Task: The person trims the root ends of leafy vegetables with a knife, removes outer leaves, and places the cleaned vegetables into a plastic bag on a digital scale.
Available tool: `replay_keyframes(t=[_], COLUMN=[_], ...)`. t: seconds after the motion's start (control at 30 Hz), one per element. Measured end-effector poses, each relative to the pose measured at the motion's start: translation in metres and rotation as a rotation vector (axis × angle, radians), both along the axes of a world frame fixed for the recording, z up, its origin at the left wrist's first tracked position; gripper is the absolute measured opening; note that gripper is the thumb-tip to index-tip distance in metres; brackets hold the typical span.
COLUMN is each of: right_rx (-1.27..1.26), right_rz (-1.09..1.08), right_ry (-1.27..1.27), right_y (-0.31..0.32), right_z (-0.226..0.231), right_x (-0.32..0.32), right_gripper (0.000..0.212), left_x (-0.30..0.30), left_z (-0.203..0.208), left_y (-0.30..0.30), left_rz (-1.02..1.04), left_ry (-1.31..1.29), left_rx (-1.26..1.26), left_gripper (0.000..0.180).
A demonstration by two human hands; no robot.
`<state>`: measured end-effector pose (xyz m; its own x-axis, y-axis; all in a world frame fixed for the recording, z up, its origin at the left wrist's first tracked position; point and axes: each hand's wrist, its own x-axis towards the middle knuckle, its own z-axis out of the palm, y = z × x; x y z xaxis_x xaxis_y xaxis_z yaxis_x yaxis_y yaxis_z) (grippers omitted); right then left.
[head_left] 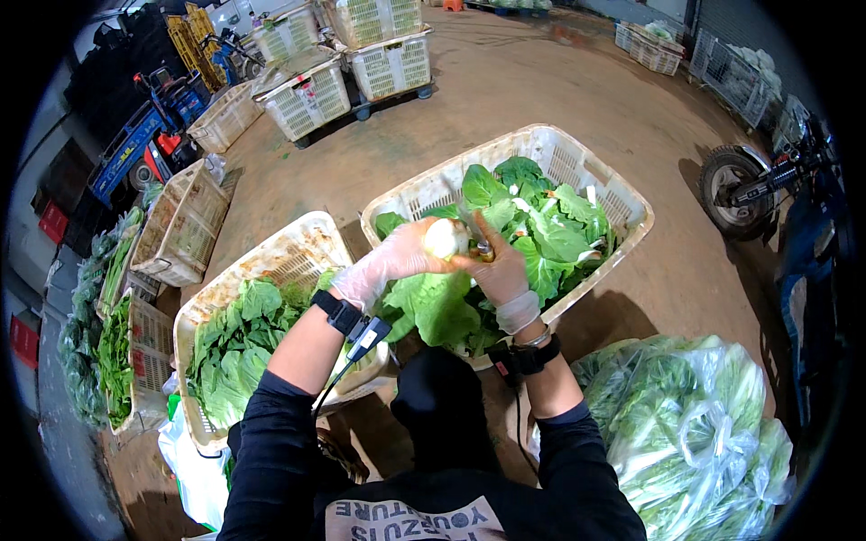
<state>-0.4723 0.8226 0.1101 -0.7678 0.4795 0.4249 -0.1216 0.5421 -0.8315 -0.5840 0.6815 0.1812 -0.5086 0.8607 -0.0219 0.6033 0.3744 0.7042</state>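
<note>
A leafy head of greens (437,311) is gripped in the gloved left hand (401,252), its pale stem end (446,239) turned up and its leaves hanging below the hands. What appears to be a small knife (485,251) is held in the closed fingers of the gloved right hand (501,275), close beside the stem; whether the blade is touching it cannot be told. The head is held above the near left side of the middle basket (631,203), in which loose leaves (550,234) are heaped. To the left, more greens (244,343) are held in another basket (198,311); near right, a clear bag (686,433) is filled with leafy greens. Trimming of the stem end seems to be in hand. For the next move, the head should be kept steady and the cut directed clear of the left fingers
</note>
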Motion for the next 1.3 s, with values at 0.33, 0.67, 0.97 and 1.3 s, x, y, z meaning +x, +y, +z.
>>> replay_keyframes(t=[0.33,0.67,0.97,1.3], right_rx=[0.664,0.701,-0.156,0.127], right_rz=[-0.195,-0.138,-0.126,0.339], right_ry=[-0.015,-0.107,-0.453,-0.101], right_y=[0.005,0.011,0.045,0.025], right_z=[0.002,0.004,-0.026,0.033], right_x=[-0.006,-0.003,0.001,-0.012], right_gripper=[0.013,0.012,0.043,0.046], left_x=[0.002,-0.008,-0.002,-0.005], left_z=[0.0,-0.015,-0.001,0.015], left_y=[0.006,0.012,0.007,-0.001], left_rz=[0.213,0.075,0.21,0.027], left_ry=[0.15,0.068,0.401,-0.015], left_rx=[0.048,0.104,0.024,-0.161], left_gripper=[0.053,0.053,0.051,0.049])
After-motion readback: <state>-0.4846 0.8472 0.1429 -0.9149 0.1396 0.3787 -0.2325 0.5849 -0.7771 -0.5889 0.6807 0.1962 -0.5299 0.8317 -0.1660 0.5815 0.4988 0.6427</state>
